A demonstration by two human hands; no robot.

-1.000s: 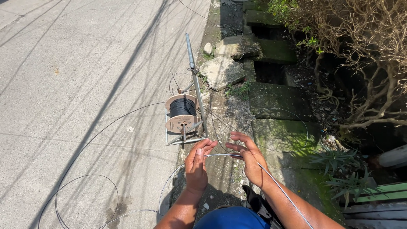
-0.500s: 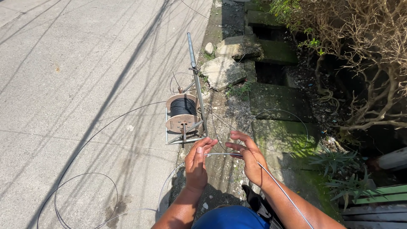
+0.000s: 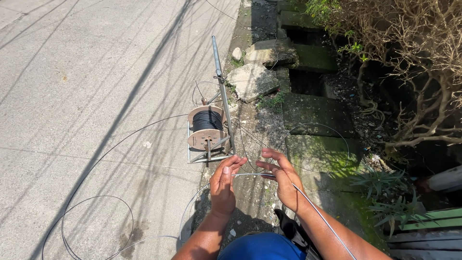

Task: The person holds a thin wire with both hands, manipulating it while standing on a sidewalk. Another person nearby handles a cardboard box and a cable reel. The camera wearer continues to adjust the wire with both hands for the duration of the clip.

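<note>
Fingers [image 3: 231, 167] of both hands pinch the thin cable [image 3: 250, 175] lightly; loose loops [image 3: 96, 216] on the pavement could kink or snag.

I had both forearms reaching up from the bottom of the view, bare and angled in toward each other. My left hand [image 3: 224, 185] was raised with the back of it facing me, fingers held together and curled forward, thumb pressed in against the fingertips in a pinch. My right hand [image 3: 284, 180] sat just beside it, level with it, wrist bent slightly, fingers spread and pointing left toward the other hand, thumb and forefinger drawn close. The two sets of fingertips were near each other but apart.
</note>
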